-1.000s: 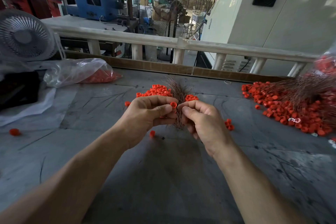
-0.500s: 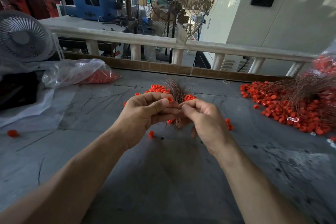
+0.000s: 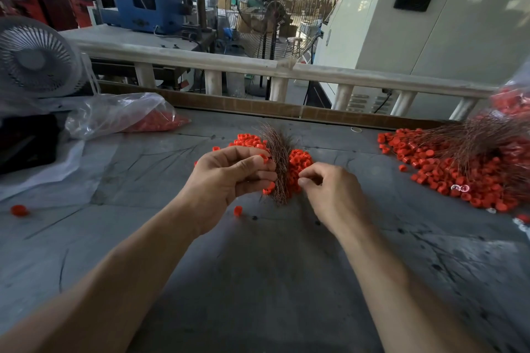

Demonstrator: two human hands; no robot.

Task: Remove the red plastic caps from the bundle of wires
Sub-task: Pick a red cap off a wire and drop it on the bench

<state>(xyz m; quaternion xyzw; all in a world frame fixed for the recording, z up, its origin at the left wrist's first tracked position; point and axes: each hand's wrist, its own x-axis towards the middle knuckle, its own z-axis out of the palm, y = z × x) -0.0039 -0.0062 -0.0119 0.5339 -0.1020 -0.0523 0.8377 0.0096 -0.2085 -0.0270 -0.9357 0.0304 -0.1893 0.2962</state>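
Observation:
My left hand (image 3: 229,178) is closed around a bundle of thin brown wires (image 3: 279,152), held upright over the grey table (image 3: 258,281). Red plastic caps (image 3: 299,160) cling to the bundle's right side and some poke out under my left fingers. My right hand (image 3: 332,192) is just right of the bundle. Its thumb and forefinger are pinched together at the edge of those caps, and I see no cap between them. More red caps (image 3: 248,139) lie behind my left hand. One loose cap (image 3: 237,210) lies below it.
A big heap of red caps (image 3: 459,175) with tangled wires (image 3: 481,135) covers the table's right side. A clear bag of caps (image 3: 114,114) and a small fan (image 3: 34,57) stand at the left. A stray cap (image 3: 19,210) lies far left. A cardboard strip (image 3: 258,107) edges the back.
My right hand has pulled away from the left hand to the right and slightly down. The bundle, hidden between both hands before, now shows with its caps. My left hand keeps its hold.

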